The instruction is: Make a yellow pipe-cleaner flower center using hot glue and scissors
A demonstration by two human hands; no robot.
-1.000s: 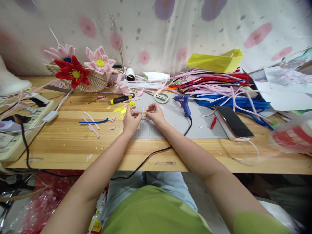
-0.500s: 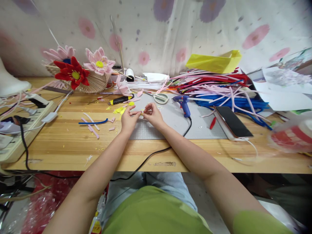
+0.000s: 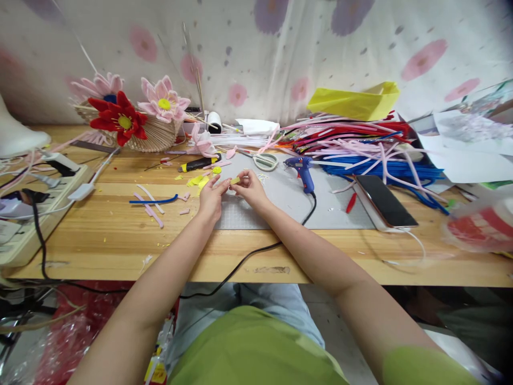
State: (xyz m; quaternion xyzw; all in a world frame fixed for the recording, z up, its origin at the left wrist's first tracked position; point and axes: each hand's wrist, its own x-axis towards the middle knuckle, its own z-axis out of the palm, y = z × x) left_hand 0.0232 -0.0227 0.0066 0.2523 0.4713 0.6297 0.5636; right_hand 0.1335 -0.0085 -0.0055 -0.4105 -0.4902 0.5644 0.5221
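A small yellow piece (image 3: 234, 181) is pinched between the fingertips of my left hand (image 3: 211, 198) and my right hand (image 3: 251, 190), over the left part of the grey cutting mat (image 3: 332, 211). Both hands are closed on it, fingertips nearly touching. Beside my left hand lie yellow scraps (image 3: 196, 181) and a round yellow disc (image 3: 217, 170). Scissors (image 3: 265, 161) with pale handles rest just beyond my right hand. A blue glue gun (image 3: 300, 171) lies on the mat to the right.
Pipe cleaners (image 3: 360, 144) are heaped at the back right, near a phone (image 3: 385, 200). A yellow-black cutter (image 3: 199, 164), fabric flowers (image 3: 124, 123) and a power strip (image 3: 48, 214) are to the left. The glue gun's black cord (image 3: 248, 258) crosses the front edge.
The yellow piece between my fingertips now shows more fully, tilted up to the right. The fingers of my left hand have drawn closer together.
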